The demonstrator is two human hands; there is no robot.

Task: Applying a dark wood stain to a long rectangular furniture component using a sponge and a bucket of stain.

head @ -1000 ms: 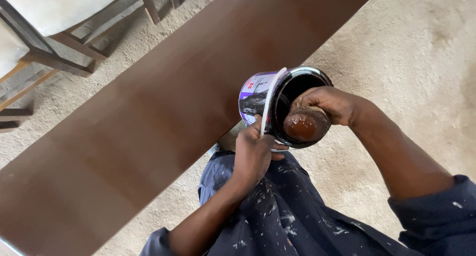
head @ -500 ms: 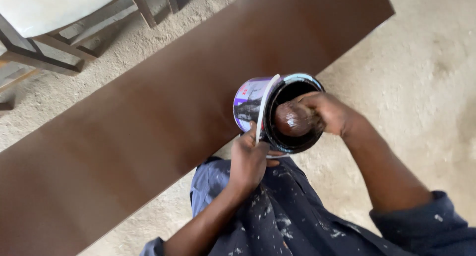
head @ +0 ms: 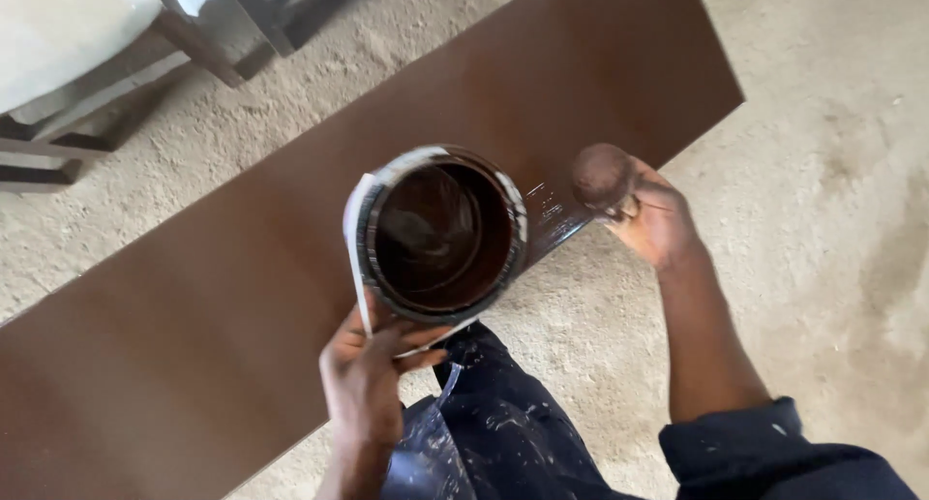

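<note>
My left hand (head: 365, 369) grips a round metal can (head: 440, 234) from below, its mouth facing up at me and its inside coated with dark brown stain. My right hand (head: 654, 219) holds a rounded, stain-soaked brown pad (head: 600, 174) just to the right of the can, above the near edge of a long dark brown board (head: 242, 268). A wet, glossy patch (head: 552, 214) shows on the board between the can and the pad. The board lies diagonally across the sandy ground.
Pale sandy ground (head: 823, 151) surrounds the board. Dark wooden furniture legs (head: 194, 45) and a white surface (head: 58, 26) stand at the upper left. My paint-spattered dark trousers (head: 484, 432) are at the bottom centre.
My right hand has lifted the pad out of the can and moved it right, over the board's edge. The can has tilted so its open mouth faces me.
</note>
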